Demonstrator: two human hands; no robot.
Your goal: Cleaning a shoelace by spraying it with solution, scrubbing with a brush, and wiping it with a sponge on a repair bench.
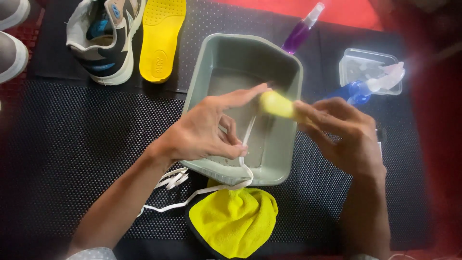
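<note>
Shoelace (248, 139), white & flat, runs taut from the grey basin (288, 144) up btwn both hands, then trails over the basin's near rim, past a yellow cloth (236, 219) & onto the black dotted mat (72, 144), where the rest lies bunched w/ its tips. Left hand (207, 130) pinches the lace's lower part btwn thumb & curled fingers; index finger stretched out straight toward the right hand. Right hand (344, 137) grips a small yellow object (276, 104), blurred, so what it is can't be told; fingers closed round its end, object held against the lace's upper part. Both hands hover over the basin, which holds shallow water. Just beyond the right hand: a blue spray bottle (358, 89) lying by a clear plastic tub (365, 67). Behind the basin, a purple spray bottle (301, 31). At far left on the mat: a sneaker (103, 38) w/o laces, a yellow insole (161, 38) just beside it.
</note>
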